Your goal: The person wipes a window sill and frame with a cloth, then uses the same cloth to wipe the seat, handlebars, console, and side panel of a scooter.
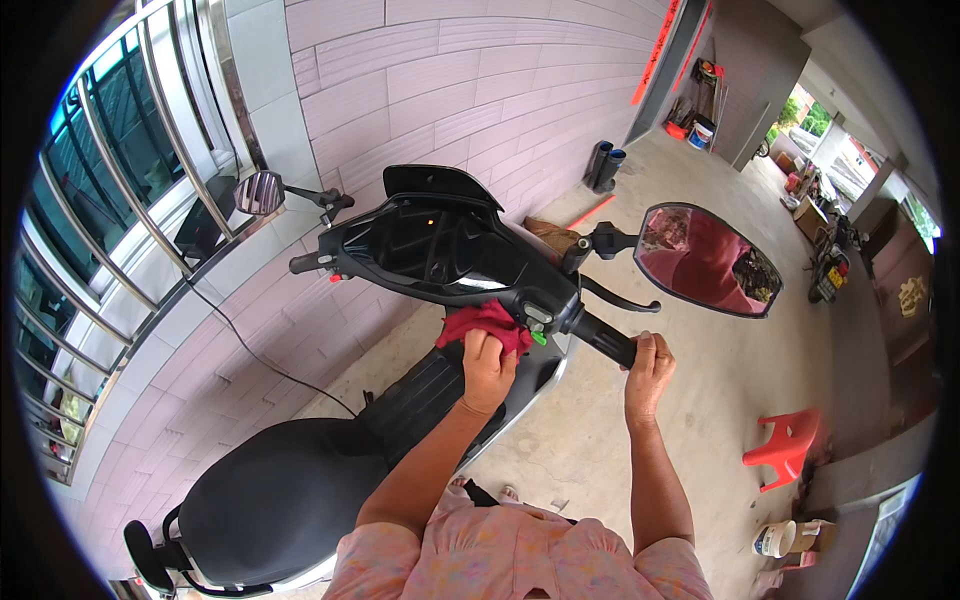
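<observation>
A black electric scooter (470, 255) stands alongside the tiled wall, its handlebar and dash in front of me. In my left hand (489, 370) is a bunched dark red cloth (478, 322), pressed against the scooter's front just below the dash. My right hand (651, 370) is closed round the end of the black right handlebar grip (605, 338). Above that grip runs a brake lever (620, 298), and the right mirror (708, 260) reflects pink and red shapes. Close to the cloth shows a small bright green piece (539, 338).
The black seat (280, 495) lies lower left. A cable (262, 360) runs from the barred window (120, 180) down to the scooter. On the floor at right stands a red plastic stool (785, 448), with a white bucket (774, 539) below it. Dark boots (603, 166) stand by the wall.
</observation>
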Demonstrator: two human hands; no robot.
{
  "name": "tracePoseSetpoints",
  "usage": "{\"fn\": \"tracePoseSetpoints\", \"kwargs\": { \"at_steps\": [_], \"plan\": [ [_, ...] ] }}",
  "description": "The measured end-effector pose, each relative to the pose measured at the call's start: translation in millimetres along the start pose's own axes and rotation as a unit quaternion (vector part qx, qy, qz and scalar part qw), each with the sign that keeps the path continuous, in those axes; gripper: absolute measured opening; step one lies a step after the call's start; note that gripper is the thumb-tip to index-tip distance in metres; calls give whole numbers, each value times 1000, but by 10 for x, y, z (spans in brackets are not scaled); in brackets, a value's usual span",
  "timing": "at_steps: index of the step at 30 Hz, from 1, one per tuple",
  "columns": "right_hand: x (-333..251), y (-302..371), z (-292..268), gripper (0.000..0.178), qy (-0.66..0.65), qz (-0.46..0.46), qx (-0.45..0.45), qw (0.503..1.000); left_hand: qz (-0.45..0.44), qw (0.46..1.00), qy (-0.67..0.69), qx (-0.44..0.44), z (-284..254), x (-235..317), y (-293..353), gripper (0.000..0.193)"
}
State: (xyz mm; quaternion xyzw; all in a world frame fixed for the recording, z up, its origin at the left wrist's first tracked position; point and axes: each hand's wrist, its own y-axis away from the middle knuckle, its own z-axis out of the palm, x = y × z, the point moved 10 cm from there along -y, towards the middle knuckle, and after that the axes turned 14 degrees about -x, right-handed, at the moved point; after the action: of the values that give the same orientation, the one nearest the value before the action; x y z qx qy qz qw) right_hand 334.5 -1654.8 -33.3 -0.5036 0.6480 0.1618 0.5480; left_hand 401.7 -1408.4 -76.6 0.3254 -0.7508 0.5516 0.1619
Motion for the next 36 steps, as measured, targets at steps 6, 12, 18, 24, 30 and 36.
{"fn": "tracePoseSetpoints", "kwargs": {
  "at_steps": [6, 12, 18, 24, 30, 36],
  "plan": [
    [24, 3, -53, 30, 11, 9, 5, 1000, -105, 985, 93, -98, 308, -15, 495, 15],
    [-52, -11, -22, 33, 22, -23, -20, 999, 48, 982, 167, -70, 49, 951, 76, 18],
    [126, 12, -6, 39, -237, 24, -27, 971, 173, 969, -18, -173, 589, 1460, -553, 29],
    [198, 11, 109, 65, -518, 32, -115, 847, 206, 952, -92, -209, 1041, 1585, -566, 16],
    [388, 49, 158, 70, -681, 75, -95, 722, 233, 942, -88, -226, 1201, 1732, -532, 14],
    [366, 1, 99, 66, -653, 91, -136, 740, 344, 900, -122, -237, 1136, 1654, -208, 21]
  ]
}}
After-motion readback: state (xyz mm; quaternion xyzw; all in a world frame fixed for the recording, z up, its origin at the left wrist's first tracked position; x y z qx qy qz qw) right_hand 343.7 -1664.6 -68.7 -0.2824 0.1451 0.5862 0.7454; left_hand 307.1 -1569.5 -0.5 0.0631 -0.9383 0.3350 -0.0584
